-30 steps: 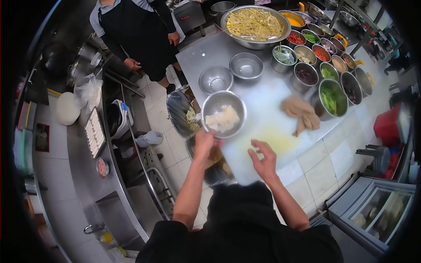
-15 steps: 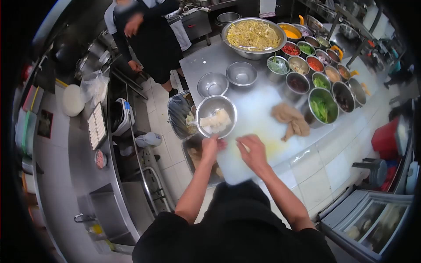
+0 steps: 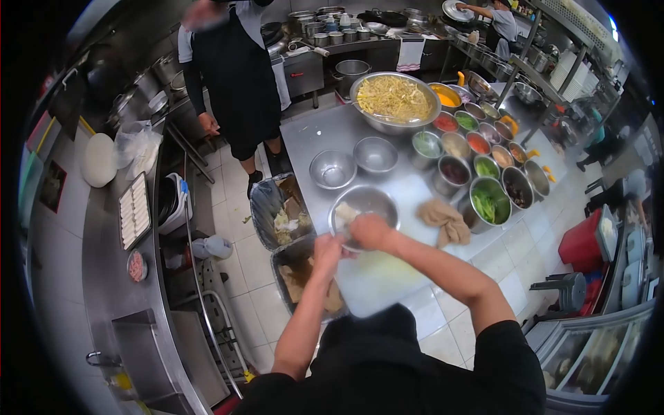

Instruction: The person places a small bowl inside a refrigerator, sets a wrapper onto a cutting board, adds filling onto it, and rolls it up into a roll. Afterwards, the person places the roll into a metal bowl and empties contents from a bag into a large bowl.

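Observation:
A steel bowl (image 3: 382,200) with pale, whitish food (image 3: 345,211) in it stands at the near left of the worktable. My left hand (image 3: 328,249) is closed at the bowl's near-left rim; what its fingers hold is hidden. My right hand (image 3: 370,231) reaches over the near rim, fingers curled down beside the pale food and partly hidden. Behind stand two empty steel bowls (image 3: 333,169). A white cutting board (image 3: 377,280) lies under and in front of my hands, and a crumpled brown cloth (image 3: 444,221) lies to their right.
A large bowl of yellow shreds (image 3: 394,99) and several steel ingredient containers (image 3: 486,202) fill the table's back and right. Two lined bins (image 3: 282,214) stand by its left edge. One person (image 3: 232,76) stands back left; another (image 3: 499,24) is far back right.
My right hand has moved left, from above the board to the bowl with the pale food. The view has tilted up, and the back-left person now stands more upright.

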Motion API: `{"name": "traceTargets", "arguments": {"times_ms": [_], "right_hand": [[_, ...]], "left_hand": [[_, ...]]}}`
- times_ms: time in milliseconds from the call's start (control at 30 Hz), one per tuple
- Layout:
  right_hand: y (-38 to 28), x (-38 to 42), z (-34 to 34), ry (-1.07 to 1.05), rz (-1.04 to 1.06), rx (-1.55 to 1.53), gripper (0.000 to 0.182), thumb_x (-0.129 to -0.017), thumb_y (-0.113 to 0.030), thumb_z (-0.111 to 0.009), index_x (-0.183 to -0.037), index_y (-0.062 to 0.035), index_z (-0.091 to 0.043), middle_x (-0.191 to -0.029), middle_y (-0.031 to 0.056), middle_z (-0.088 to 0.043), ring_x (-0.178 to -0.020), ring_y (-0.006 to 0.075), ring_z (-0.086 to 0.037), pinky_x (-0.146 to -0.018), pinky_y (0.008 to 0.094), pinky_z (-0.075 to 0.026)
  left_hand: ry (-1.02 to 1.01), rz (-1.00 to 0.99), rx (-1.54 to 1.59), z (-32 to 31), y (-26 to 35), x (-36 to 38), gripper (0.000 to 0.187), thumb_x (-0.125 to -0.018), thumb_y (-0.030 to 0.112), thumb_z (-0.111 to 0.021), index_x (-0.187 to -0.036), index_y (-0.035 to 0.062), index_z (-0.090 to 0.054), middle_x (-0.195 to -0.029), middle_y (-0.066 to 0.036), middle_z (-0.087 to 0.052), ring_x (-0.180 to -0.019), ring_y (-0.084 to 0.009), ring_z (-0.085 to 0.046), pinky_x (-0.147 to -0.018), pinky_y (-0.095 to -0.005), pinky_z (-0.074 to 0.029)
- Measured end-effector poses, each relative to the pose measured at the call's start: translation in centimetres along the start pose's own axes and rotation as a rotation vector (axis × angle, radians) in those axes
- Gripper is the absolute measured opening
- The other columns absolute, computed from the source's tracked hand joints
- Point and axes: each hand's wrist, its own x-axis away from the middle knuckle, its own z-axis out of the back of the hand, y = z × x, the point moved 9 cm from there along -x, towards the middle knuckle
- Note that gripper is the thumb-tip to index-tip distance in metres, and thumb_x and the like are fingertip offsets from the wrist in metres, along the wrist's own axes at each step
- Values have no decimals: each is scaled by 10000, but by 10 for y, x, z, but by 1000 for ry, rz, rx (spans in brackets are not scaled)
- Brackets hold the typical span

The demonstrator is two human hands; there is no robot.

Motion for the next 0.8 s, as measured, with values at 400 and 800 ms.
{"name": "traceTargets", "arguments": {"times_ms": [400, 800], "right_hand": [[264, -75, 187, 146, -165, -352, 280, -813, -277, -614, -910, -48, -742, -965, 226, -705, -938, 366, -681, -847, 426, -528], [477, -154, 252, 524, -193, -490, 453, -902, -361, -471, -1054, 8, -686, -1153, 270, -647, -1095, 413, -608, -970, 438, -470]], "left_hand": [[-60, -134, -291, -160, 229, -199, 182, -852, 50, -562, -707, -60, -573, -559, -110, -520, -537, -306, -675, -415, -379, -539], [228, -240, -899, -239, 298, -331, 197, -759, 27, -558, -730, -159, -614, -695, -230, -666, -542, -304, -698, -462, -382, -573]]}}
